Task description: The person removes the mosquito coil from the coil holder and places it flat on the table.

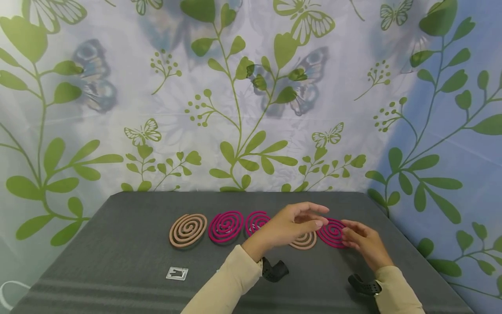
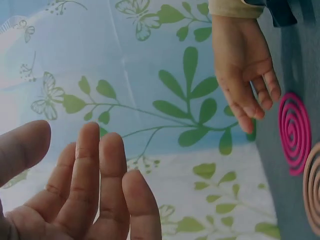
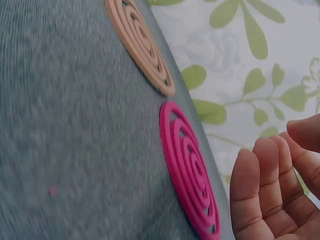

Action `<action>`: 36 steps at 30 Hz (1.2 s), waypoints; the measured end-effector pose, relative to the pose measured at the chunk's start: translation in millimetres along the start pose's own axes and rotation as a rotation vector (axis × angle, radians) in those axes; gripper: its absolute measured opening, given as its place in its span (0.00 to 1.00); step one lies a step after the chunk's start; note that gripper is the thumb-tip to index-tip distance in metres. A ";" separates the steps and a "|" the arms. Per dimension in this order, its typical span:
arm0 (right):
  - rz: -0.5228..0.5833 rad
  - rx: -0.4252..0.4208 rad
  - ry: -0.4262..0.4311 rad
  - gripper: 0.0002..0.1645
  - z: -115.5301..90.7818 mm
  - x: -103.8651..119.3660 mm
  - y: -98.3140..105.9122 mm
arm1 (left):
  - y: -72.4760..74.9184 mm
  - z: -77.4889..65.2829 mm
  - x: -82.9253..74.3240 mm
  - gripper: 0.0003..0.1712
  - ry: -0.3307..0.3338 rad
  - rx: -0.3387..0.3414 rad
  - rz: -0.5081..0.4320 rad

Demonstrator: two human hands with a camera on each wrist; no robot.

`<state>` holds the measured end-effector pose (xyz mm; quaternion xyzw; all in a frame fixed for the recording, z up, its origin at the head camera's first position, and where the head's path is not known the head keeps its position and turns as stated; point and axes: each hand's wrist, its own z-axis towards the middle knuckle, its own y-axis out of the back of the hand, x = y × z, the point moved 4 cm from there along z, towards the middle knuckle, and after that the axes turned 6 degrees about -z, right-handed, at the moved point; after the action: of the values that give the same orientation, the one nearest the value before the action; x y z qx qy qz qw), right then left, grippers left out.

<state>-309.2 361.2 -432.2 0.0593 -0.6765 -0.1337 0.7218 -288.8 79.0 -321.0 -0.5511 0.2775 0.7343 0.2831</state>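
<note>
My left hand [image 1: 292, 224] hovers over the table with loose, slightly bent fingers and nothing in its grasp. Below it, a tan mosquito coil [image 1: 303, 247] is partly covered by the hand. My right hand [image 1: 368, 244] is near the right end of the row, its fingertips overlapping the edge of a pink mosquito coil [image 1: 332, 232] in the head view. In the right wrist view those relaxed fingers [image 3: 245, 185] hold nothing and appear beside the pink coil. Another pink coil [image 1: 256, 213] is half hidden behind my left hand and forearm.
Farther left in the row lie a pink coil [image 1: 226, 226] and a tan coil [image 1: 188, 229]. A small silver metal plate [image 1: 177, 274] with a cut-out lies nearer the front of the dark grey table [image 1: 129, 261]. Behind hangs a leaf-and-butterfly patterned curtain [image 1: 176, 104].
</note>
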 end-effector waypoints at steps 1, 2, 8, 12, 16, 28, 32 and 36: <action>-0.001 -0.001 0.006 0.15 -0.2 1.9 -2.1 | 3.1 -3.1 -2.3 0.22 -0.009 0.001 0.012; -0.003 0.000 0.014 0.15 -0.1 3.6 -4.3 | 6.2 -6.1 -4.4 0.22 -0.017 0.004 0.024; -0.031 0.024 0.030 0.13 -0.9 12.9 -17.4 | 26.9 -21.5 -11.9 0.23 -0.057 0.013 0.060; -0.075 0.047 0.038 0.17 -2.3 19.1 -28.3 | 40.5 -30.7 -9.2 0.23 -0.055 -0.006 0.079; -0.107 0.075 0.070 0.24 -3.5 22.2 -40.2 | 53.9 -39.4 -3.2 0.22 -0.052 -0.040 0.115; -0.183 0.181 0.158 0.25 -3.3 22.8 -75.8 | 87.1 -57.1 16.4 0.22 -0.016 -0.070 0.184; -0.161 0.214 0.173 0.26 -0.7 26.0 -85.7 | 99.8 -59.7 25.8 0.24 0.007 -0.093 0.211; -0.159 0.261 0.173 0.27 2.4 28.6 -94.7 | 113.4 -62.6 35.7 0.24 0.047 -0.132 0.260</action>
<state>-320.9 263.0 -429.8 0.2172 -0.6166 -0.0956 0.7507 -338.1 -39.9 -359.6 -0.5451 0.3040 0.7682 0.1421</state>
